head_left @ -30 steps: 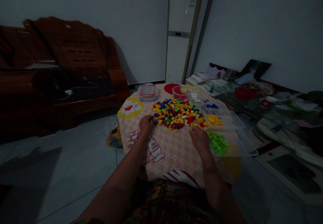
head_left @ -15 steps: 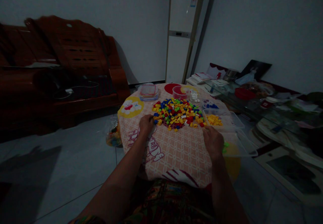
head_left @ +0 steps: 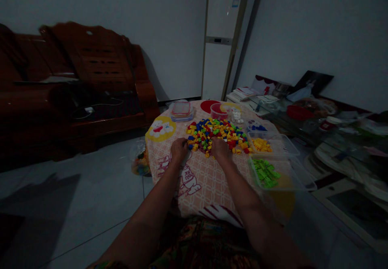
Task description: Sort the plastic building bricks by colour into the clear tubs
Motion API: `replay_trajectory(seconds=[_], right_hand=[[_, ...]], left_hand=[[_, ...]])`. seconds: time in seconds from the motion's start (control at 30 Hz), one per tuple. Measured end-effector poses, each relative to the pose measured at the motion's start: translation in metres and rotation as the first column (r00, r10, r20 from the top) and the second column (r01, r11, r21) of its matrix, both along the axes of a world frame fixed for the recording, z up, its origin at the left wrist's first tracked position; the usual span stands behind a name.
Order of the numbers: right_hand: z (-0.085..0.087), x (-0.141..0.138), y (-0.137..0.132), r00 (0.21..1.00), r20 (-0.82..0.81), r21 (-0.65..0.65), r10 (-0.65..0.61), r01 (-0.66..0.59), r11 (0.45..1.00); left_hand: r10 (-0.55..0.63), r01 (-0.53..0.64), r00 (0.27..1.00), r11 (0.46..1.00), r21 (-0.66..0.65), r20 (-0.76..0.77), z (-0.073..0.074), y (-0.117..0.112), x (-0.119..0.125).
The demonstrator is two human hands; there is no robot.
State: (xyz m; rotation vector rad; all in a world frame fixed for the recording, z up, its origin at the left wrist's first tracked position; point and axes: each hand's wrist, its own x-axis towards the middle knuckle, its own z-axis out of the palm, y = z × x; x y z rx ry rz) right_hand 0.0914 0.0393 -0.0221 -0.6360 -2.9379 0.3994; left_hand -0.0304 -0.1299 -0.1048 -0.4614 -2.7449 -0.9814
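Observation:
A heap of small toy building bricks (head_left: 212, 130) in yellow, red, blue, green and white lies on the cloth-covered table (head_left: 209, 184). At the heap's left edge is my left hand (head_left: 179, 151), its fingers curled together near a blue brick; whatever they hold is hidden. My right hand (head_left: 221, 149) reaches into the front of the heap with fingers bent down, and its fingertips cannot be made out. To the right, one clear plastic box holds green bricks (head_left: 266, 173), another yellow bricks (head_left: 261, 145). Blue bricks (head_left: 257, 127) sit in a container behind them.
Stacked clear containers (head_left: 182, 110) stand at the back left of the table. A round clear tub (head_left: 218, 112) and white bricks (head_left: 237, 115) are at the back. On the right is a cluttered glass table (head_left: 281, 115). A bag (head_left: 141, 162) hangs or stands by the left edge.
My right hand has moved left from beside the clear boxes to the front of the heap, uncovering the green bricks. My left hand stays at the heap's left edge. The view has shifted slightly.

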Motion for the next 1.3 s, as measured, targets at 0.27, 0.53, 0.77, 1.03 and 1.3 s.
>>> replay_trajectory(seconds=[0.27, 0.53, 0.77, 1.03, 1.3], right_hand=[[-0.006, -0.032, 0.000, 0.994, 0.097, -0.021, -0.057, 0.060, 0.998], [-0.012, -0.015, 0.009, 0.997, 0.077, -0.094, 0.004, 0.004, 0.996], [-0.013, 0.002, 0.008, 1.000, 0.016, -0.185, -0.021, 0.023, 0.982], [-0.029, 0.052, 0.026, 0.974, -0.198, -0.414, -0.109, 0.018, 0.910], [-0.006, 0.132, 0.067, 0.923, -0.304, -0.227, -0.234, 0.168, 0.959]], left_hand=[[-0.007, 0.007, 1.000, 1.000, 0.000, -0.002, 0.003, 0.000, 0.002], [0.011, -0.011, 1.000, 1.000, 0.001, 0.005, 0.005, 0.000, 0.004], [0.002, -0.003, 1.000, 1.000, -0.020, -0.003, 0.005, -0.001, 0.003], [0.004, -0.004, 1.000, 1.000, -0.010, -0.010, 0.003, 0.000, 0.004], [0.006, -0.006, 1.000, 1.000, -0.019, -0.015, 0.002, 0.000, 0.002]])
